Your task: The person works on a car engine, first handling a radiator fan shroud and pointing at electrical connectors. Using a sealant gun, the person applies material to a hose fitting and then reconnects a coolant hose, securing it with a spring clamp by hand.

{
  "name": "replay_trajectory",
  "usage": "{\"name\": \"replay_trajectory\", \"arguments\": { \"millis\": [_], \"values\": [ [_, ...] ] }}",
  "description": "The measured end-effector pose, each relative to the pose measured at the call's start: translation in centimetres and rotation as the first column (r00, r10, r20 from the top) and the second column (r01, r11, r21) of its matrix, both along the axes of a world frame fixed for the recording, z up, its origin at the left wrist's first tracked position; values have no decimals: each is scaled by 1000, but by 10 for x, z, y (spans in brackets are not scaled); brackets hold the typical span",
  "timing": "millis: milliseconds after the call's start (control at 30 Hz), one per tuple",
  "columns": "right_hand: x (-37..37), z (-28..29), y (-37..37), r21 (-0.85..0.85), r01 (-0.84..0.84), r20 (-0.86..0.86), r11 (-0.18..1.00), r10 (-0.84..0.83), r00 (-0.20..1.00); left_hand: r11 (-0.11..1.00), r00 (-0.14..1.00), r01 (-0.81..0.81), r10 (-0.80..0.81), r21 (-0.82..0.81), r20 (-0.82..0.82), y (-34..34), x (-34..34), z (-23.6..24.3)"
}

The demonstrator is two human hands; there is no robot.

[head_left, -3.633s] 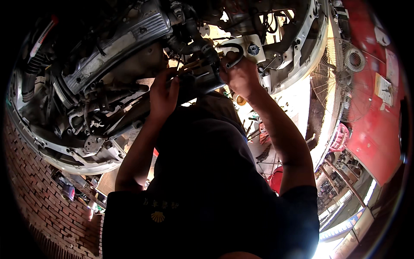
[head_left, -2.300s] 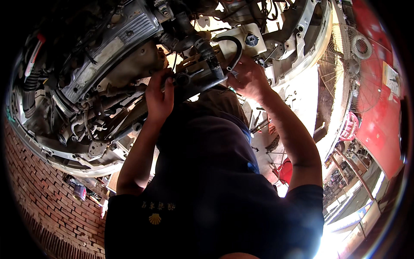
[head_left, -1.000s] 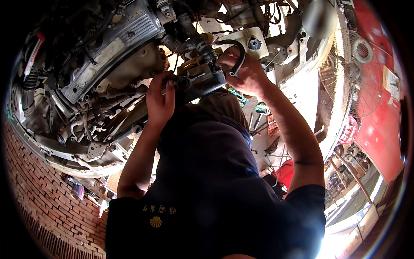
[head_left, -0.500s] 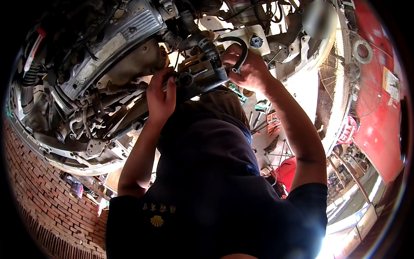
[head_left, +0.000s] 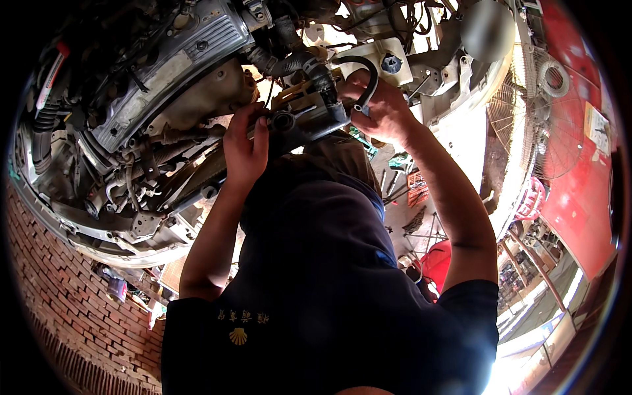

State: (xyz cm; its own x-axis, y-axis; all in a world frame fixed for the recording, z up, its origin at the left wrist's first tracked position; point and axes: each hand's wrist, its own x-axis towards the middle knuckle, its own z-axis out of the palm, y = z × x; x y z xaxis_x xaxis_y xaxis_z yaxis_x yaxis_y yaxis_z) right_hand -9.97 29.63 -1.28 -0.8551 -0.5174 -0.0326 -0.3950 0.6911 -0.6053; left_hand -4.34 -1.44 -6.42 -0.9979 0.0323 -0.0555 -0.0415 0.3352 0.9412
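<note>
A car radiator (head_left: 316, 123) with a dark top tank and a round filler neck (head_left: 283, 120) lies across the front of the engine bay. At its left part, my left hand (head_left: 245, 145) grips the edge, thumb raised, fingertips partly hidden behind it. A thick black radiator hose (head_left: 320, 76) runs down to the tank's right end. Just beside that end, my right hand (head_left: 385, 113) is closed with its fingers curled; what they hold is hidden. A thinner black hose (head_left: 374, 74) loops in front of this hand, its end hanging loose near the thumb.
Beyond my right hand stands a white coolant reservoir (head_left: 395, 60) with a dark cap. The ribbed engine cover (head_left: 197, 46) fills the upper left. At right are a fan (head_left: 526, 112) and a red panel (head_left: 573, 204). Tools and an orange case (head_left: 417, 189) lie below.
My right hand has shifted very slightly at the radiator's right end. My left hand keeps its place on the radiator, and the hoses look almost the same.
</note>
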Motion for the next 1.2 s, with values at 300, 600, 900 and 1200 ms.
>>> {"name": "replay_trajectory", "arguments": {
  "millis": [300, 600, 900, 1200],
  "values": [
    [21, -10, -4, -246, 348, 311, 905, -266, 913, 1000, 1000, 9, -9, -25, -2, -1, 0, 1],
    [51, -3, -29, 22, 458, 563, 889, -389, 729, 998, 999, 17, -19, -54, -33, 0, -1, 4],
    [35, 9, -20, 114, 267, 666, 957, -273, 695, 999, 998, 29, -31, -41, -54, 0, -2, 2],
    [43, 35, -43, 401, 16, 411, 916, -195, 891, 1000, 999, 4, -4, 10, -41, -1, 1, -4]
  ]
}}
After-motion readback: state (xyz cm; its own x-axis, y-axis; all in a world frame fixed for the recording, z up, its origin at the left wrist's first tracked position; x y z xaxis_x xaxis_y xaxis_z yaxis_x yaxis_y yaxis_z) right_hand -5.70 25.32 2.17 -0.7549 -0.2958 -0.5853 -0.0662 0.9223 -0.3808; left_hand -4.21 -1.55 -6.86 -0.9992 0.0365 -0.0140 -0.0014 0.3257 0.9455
